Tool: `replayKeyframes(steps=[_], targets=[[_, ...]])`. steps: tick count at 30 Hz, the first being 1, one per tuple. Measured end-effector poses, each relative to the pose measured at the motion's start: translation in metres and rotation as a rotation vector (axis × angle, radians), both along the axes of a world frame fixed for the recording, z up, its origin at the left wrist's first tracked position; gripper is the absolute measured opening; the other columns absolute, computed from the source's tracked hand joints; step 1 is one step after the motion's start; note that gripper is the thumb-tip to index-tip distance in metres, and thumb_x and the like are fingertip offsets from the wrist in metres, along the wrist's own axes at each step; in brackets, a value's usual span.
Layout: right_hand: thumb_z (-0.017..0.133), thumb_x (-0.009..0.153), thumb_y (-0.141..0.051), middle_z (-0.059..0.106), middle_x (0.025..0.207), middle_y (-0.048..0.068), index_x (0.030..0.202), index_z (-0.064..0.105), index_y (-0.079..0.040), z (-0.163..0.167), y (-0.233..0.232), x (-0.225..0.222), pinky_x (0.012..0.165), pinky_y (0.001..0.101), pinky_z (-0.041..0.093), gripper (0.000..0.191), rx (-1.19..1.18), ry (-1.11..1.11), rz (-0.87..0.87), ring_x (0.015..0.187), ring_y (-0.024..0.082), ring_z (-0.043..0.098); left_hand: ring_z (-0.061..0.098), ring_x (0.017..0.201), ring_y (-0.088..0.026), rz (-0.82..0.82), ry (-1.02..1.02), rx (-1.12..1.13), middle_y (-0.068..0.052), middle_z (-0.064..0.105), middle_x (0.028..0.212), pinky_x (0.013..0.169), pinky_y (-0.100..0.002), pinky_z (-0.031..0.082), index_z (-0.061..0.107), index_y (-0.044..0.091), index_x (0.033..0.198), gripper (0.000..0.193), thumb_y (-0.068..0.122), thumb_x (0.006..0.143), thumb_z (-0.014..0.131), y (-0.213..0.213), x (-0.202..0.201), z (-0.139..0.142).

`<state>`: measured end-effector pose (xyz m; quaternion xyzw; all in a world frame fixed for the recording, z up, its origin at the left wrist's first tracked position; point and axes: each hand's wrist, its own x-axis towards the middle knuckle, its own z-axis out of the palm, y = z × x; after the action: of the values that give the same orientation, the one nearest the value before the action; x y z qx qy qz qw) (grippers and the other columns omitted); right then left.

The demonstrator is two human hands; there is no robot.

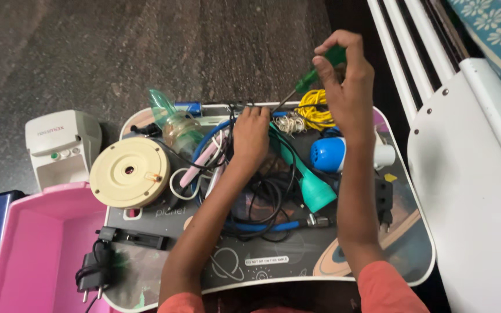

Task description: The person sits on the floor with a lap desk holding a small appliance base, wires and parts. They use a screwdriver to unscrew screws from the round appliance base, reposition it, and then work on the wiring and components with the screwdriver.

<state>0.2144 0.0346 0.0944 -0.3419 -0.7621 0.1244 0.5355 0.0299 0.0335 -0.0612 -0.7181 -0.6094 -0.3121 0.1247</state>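
On the counter (378, 255), my left hand (250, 136) presses down, clenched, on the tangle of cables (262, 197) just right of the cream disc (130, 172). My right hand (349, 87) grasps the green screwdriver (314, 72) above the tangle, well right of the disc, tip angled down. Judged step: positioning the tip; next move calls for steady alignment.

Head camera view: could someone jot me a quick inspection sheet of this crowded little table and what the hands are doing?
Surface: small lap table with space print, on dark floor.
Job's things: green-handled screwdriver, tip down among the wires.
Clutter: cream disc, blue-and-white device, teal funnel-shaped piece.
Grippers: right hand grips the screwdriver; left hand presses into the tangle.
Cables: yellow wire coil, black cables, plug adapter.
Surroundings: white nebulizer-like machine, pink tub, white frame.
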Motion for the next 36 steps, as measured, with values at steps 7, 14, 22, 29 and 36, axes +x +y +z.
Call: replayKeyframes(steps=[7, 14, 22, 29, 36], targets=[[0.075, 0.112, -0.009, 0.069, 0.112, 0.007, 0.138, 0.051, -0.009, -0.006, 0.011, 0.005, 0.095, 0.0282, 0.056, 0.035, 0.069, 0.063, 0.074, 0.106, 0.012, 0.067, 0.063, 0.1, -0.033, -0.038, 0.011, 0.039, -0.012, 0.069, 0.098, 0.083, -0.042, 0.052, 0.063, 0.004, 0.096, 0.023, -0.001, 0.073, 0.063, -0.01, 0.001, 0.013], [0.082, 0.109, 0.002, 0.069, 0.13, 0.01, 0.138, 0.044, -0.005, -0.015, 0.028, 0.011, 0.104, 0.0286, 0.059, 0.048, 0.035, 0.327, 0.33, 0.117, 0.013, 0.067, 0.064, 0.098, -0.031, -0.051, 0.026, -0.051, -0.012, 0.069, 0.093, 0.082, -0.04, 0.052, 0.063, 0.005, 0.092, 0.017, -0.001, 0.076, 0.065, -0.015, 0.004, 0.012], [0.069, 0.103, 0.005, 0.062, 0.126, 0.009, 0.138, 0.06, -0.004, 0.005, 0.009, 0.017, 0.093, 0.0265, 0.056, 0.038, 0.172, 0.133, 0.126, 0.105, 0.013, 0.065, 0.065, 0.097, -0.03, -0.055, 0.095, -0.044, -0.012, 0.068, 0.093, 0.082, -0.039, 0.051, 0.063, 0.005, 0.095, 0.021, 0.0, 0.074, 0.064, -0.015, 0.005, 0.014], [0.085, 0.107, -0.012, 0.065, 0.106, 0.007, 0.131, 0.069, -0.004, 0.009, -0.014, 0.015, 0.063, 0.0278, 0.046, 0.03, 0.242, 0.004, -0.272, 0.077, 0.012, 0.058, 0.065, 0.095, -0.029, -0.032, 0.12, -0.048, -0.01, 0.066, 0.094, 0.081, -0.041, 0.05, 0.063, 0.007, 0.098, 0.017, 0.003, 0.081, 0.063, -0.017, 0.007, 0.013], [0.081, 0.109, -0.006, 0.069, 0.108, 0.008, 0.121, 0.065, 0.0, 0.013, -0.022, 0.015, 0.07, 0.0273, 0.054, 0.021, 0.189, 0.019, -0.231, 0.084, 0.012, 0.068, 0.065, 0.095, -0.029, -0.036, 0.111, -0.055, -0.01, 0.066, 0.094, 0.082, -0.041, 0.05, 0.064, 0.007, 0.099, 0.018, 0.003, 0.081, 0.061, -0.016, 0.006, 0.013]])
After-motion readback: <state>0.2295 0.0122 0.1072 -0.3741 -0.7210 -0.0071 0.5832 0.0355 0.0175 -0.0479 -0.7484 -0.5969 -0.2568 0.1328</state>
